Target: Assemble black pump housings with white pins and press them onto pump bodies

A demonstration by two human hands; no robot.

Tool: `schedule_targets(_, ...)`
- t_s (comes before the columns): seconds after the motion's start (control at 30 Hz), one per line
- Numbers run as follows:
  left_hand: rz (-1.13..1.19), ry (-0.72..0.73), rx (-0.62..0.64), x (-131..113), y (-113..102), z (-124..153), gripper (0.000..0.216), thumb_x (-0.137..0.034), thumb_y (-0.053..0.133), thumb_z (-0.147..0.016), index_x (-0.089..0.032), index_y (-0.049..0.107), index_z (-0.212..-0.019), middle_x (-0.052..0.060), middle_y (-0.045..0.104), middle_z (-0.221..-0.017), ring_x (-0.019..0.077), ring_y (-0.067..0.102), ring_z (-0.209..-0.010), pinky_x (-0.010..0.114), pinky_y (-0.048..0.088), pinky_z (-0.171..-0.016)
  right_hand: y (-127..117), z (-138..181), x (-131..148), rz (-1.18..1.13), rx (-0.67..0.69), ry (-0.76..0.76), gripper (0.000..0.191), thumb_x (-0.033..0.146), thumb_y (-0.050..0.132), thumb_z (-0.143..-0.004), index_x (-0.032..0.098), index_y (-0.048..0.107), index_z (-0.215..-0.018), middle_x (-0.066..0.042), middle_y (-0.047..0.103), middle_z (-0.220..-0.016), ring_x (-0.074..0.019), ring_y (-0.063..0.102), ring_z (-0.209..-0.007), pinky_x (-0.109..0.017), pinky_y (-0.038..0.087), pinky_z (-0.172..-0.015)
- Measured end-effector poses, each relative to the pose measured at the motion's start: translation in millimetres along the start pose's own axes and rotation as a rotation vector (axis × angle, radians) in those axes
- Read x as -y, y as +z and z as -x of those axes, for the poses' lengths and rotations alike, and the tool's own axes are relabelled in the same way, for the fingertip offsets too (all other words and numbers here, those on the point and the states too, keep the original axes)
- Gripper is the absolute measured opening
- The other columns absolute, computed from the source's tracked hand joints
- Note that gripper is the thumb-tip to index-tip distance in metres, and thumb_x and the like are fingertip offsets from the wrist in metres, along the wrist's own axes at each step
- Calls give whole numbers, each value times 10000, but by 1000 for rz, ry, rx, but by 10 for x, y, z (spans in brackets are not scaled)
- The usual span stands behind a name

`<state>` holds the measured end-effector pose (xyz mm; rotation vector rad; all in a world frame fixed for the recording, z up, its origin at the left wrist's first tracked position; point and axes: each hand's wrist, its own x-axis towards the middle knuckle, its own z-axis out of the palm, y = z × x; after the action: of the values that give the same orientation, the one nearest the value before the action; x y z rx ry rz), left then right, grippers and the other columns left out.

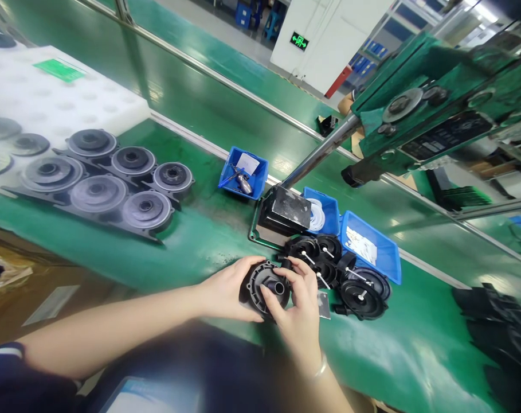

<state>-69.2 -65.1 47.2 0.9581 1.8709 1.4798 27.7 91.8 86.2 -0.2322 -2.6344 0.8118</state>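
Observation:
Close to the bench's near edge, my left hand point(232, 291) is wrapped round the left side of a round black plastic pump housing point(260, 287). It has a ribbed rim and a short central tube. My right hand point(297, 295) grips the same housing from the right, thumb by the tube and fingers over the upper right rim. To the right lie several similar black housings point(361, 297) with thin white sticks point(323, 280) standing in them. A small grey plate point(324, 305) rests beside my right hand.
Behind the housings stand a press with a green head point(436, 109), its black block point(286, 209), and blue bins with white rings point(316, 215) and white parts point(361, 245). A blue tool bin point(230, 186) is farther left. Round grey-black parts point(146, 209) and white foam point(109, 109) occupy the left.

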Motion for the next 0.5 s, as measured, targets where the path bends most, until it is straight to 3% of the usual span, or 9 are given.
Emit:
schedule_targets(0.37,-13,-9,18,-18,-11,-3,1013,-335,865,-544,-218,332,-1398,138,470,-1412,326,483,-1291,480,413,-1090,12,19,-14,-5,-9,9,278,323,675,-842,229,579,-1085,-114,453,-1286,-291,438,-1245,-536,387,-1031)
schedule_targets(0.5,-35,64,23,13,-4,-2,1048,-322,854,-580,-233,264,-1441,142,420,-1460,318,446,-1331,468,388,-1112,18,23,-39,-19,9,8,299,323,676,-838,240,568,-1104,-112,428,-1291,-288,430,-1249,-539,394,-1033)
